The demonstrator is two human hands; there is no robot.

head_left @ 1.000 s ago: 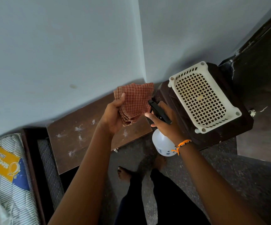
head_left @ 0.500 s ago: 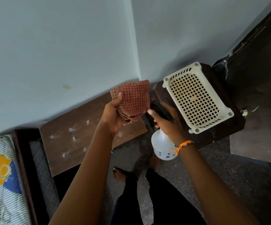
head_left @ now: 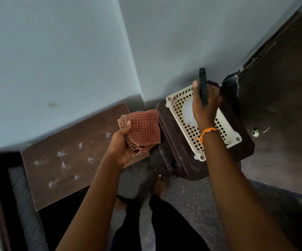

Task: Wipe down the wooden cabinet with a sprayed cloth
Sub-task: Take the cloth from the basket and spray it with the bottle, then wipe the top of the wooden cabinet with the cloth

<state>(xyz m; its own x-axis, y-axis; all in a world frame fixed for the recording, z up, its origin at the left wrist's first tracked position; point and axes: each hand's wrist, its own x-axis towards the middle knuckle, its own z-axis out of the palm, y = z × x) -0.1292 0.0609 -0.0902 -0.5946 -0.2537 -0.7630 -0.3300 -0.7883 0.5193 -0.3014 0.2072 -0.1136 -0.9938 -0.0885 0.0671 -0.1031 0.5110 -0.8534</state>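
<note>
Red-brown cloth, one; spray bottle, one; hands, two.

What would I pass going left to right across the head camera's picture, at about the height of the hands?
Stained wooden cabinet top → left hand gripping the folded red cloth → white plastic basket → right hand holding the spray bottle over the basket → dark wooden door.

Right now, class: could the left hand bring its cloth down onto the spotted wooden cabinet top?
Probably yes: the left hand holds the cloth just above the cabinet top, with nothing between.
</note>
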